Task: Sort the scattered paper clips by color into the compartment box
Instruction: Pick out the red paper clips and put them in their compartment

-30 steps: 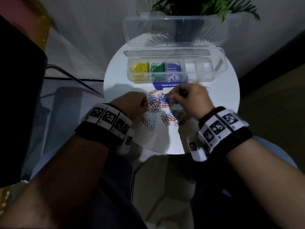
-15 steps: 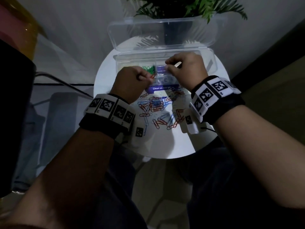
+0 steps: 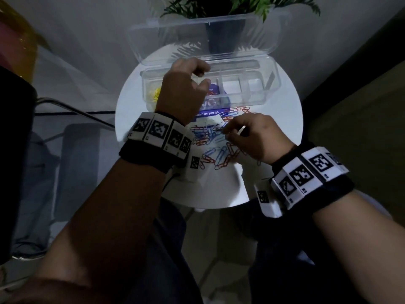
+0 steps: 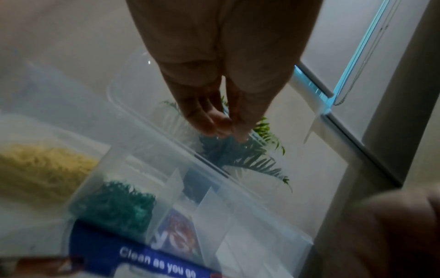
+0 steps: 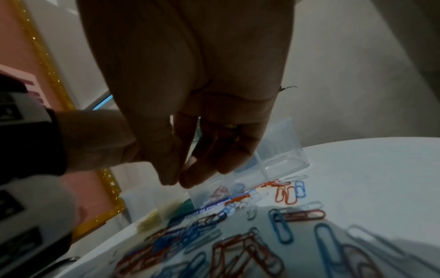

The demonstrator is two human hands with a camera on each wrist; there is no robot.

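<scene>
Red, blue and pale paper clips lie in a loose pile on the round white table. Behind them stands the clear compartment box with its lid raised. Yellow clips fill its leftmost compartment and green clips the one beside it. Something reddish shows in the third. My left hand hovers over the box, its fingers hanging loose with nothing in them. My right hand is down at the pile, thumb and forefinger close together, nothing visible between them.
A blue sticker reading "Clean as you go" lies under the box's front. A potted plant stands behind the lid. The table edge drops off close behind my wrists. A chair frame is to the left.
Both hands were up at the box half a second ago. The right hand has come back down to the pile; the left has moved further over the box and loosened its fingers.
</scene>
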